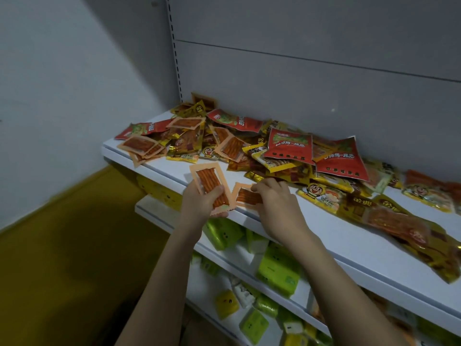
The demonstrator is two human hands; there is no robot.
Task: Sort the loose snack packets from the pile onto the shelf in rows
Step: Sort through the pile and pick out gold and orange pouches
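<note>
Two orange packets in hands, just in front of pile (262, 151) on shelf (324, 236). Left hand (197, 203) grips upright packet (210, 188); right hand (274, 203) pinches second packet (245, 196) at shelf front edge. Step: gathering matching packets. Next: lay both flat, side by side, on bare shelf in front of pile; row not yet started.

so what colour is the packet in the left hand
Pale orange border, clear window over red-orange strips: packet, left hand, head view.
</note>
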